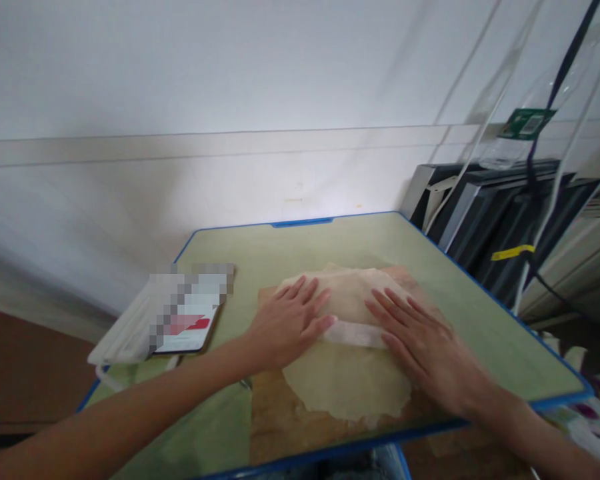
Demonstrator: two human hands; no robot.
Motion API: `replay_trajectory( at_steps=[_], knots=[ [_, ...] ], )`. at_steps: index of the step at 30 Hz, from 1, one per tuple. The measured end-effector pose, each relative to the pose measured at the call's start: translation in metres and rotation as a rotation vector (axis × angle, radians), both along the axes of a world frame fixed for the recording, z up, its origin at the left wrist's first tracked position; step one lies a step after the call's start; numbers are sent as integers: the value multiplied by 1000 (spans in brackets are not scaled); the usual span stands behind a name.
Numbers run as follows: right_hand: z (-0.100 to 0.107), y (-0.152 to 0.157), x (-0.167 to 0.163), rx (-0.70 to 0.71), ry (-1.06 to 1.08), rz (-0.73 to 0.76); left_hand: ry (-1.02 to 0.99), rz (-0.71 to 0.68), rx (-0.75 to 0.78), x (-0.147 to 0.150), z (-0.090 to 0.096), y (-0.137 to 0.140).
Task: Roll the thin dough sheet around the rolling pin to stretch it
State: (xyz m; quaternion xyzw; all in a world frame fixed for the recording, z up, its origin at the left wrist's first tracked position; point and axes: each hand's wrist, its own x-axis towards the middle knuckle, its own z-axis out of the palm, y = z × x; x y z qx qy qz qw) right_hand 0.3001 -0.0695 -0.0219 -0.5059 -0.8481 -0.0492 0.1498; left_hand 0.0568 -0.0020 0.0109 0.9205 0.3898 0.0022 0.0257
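A wide, thin sheet of pale dough (347, 383) with an uneven edge lies on a wooden board (285, 430). Across its middle runs a straight whitish strip (355, 335); whether it is a rolling pin or a fold in the dough I cannot tell. My left hand (293, 327) rests palm down on the left side of the dough, fingers stretched out, thumb at the strip's left end. On the right side my right hand (425, 347) lies flat with spread fingers, covering the strip's other end.
The board sits on a green, blue-edged table (480, 347). A phone (193, 320) leans at the left beside a white cable (110, 380). Dark folders (500, 227), a plastic bottle (523, 127) and hanging cords stand at the right. A white wall (280, 80) is behind.
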Motion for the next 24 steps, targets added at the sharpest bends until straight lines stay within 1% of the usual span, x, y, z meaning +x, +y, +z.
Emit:
replay_trajectory(
  at_steps=[1,3,5,7,9,12,14,15,17,19,21,23,24],
  knots=[
    [-1,6,0,-5,7,-9,12,33,-7,2,0,5],
    [-2,25,3,-41,31,-45,48,93,-38,8,-2,23],
    [-4,45,7,-99,56,-99,82,20,-48,13,-5,45],
    [-7,54,10,-119,75,-147,91,-7,-50,15,-8,56],
    [-8,46,10,-90,90,-127,85,-11,-63,12,-9,52],
    [-9,14,4,-9,98,-30,42,30,-89,3,-7,24],
    [-8,-1,0,-1,67,-26,9,11,-86,-1,-4,7],
    [-7,-4,-2,11,62,-36,1,24,-68,-1,-3,3],
    [-6,3,-1,33,72,-56,-5,71,-45,4,-1,8],
    [-7,19,3,46,105,-56,-9,144,-51,12,-1,24],
    [-8,33,8,38,140,-38,-10,157,-88,20,-1,41],
    [-10,36,11,37,151,-34,-8,156,-104,23,-2,49],
    [-10,31,10,42,141,-39,-7,157,-106,22,-2,48]
  ],
)
